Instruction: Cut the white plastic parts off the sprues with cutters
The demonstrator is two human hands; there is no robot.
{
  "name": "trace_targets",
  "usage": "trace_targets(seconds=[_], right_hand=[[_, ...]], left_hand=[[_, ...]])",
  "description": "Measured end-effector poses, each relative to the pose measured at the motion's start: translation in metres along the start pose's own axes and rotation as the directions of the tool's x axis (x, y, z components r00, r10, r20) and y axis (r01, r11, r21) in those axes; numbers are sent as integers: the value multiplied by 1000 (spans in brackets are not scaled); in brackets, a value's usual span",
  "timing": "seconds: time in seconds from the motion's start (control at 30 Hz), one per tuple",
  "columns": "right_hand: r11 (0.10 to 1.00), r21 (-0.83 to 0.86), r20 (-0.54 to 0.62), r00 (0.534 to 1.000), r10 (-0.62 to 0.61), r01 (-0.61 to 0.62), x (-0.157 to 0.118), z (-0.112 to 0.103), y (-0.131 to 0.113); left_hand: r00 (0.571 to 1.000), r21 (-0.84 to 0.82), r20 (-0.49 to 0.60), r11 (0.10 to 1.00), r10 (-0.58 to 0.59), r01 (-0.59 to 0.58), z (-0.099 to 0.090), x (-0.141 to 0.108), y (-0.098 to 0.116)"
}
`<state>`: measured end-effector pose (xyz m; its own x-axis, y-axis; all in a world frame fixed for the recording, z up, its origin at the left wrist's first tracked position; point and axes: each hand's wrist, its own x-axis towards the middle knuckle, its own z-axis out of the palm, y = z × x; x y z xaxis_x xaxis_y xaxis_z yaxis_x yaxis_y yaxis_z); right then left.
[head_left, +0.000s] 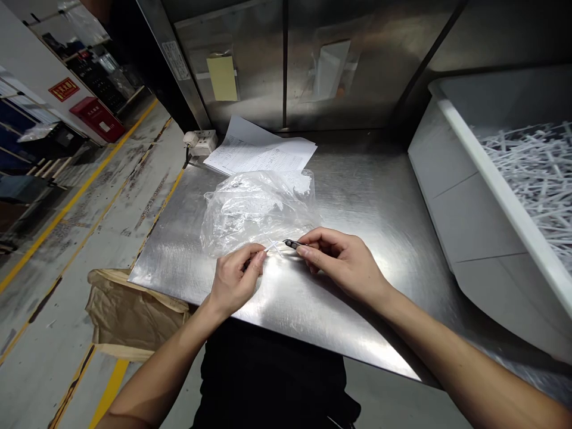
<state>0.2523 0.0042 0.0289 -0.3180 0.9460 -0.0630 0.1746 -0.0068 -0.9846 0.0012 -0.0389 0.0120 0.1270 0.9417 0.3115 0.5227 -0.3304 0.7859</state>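
White and slender, a cross-shaped piece (274,245) is held just above the near part of a steel desk (366,196). The left hand (236,275) has its grip pinched on one end of it, thumb against finger. From the right, the right hand (346,259) has its grip closed round a small dark tool (292,244), whose tip points left, just beside the piece; whether they touch, I cannot tell.

On the far side of the hands lies a crumpled clear plastic bag (245,205) with white contents, and beyond it some printed papers (263,149), with a white power socket (204,143) to their left. At the right stands a grey bin (485,202) holding a heap of slender white pieces (540,179). An open brown bag (134,319) is at the desk's left, near corner.
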Motion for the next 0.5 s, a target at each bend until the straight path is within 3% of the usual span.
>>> trace_targets(seconds=[0.27,0.5], right_hand=[[999,-2,-13,999,-41,41,-1,1,2],[1000,-8,-1,1000,-26,26,-2,2,2]], left_hand=[[961,6,79,964,266,-268,-1,1,-1],[938,13,94,941,335,-337,1,2,-1]])
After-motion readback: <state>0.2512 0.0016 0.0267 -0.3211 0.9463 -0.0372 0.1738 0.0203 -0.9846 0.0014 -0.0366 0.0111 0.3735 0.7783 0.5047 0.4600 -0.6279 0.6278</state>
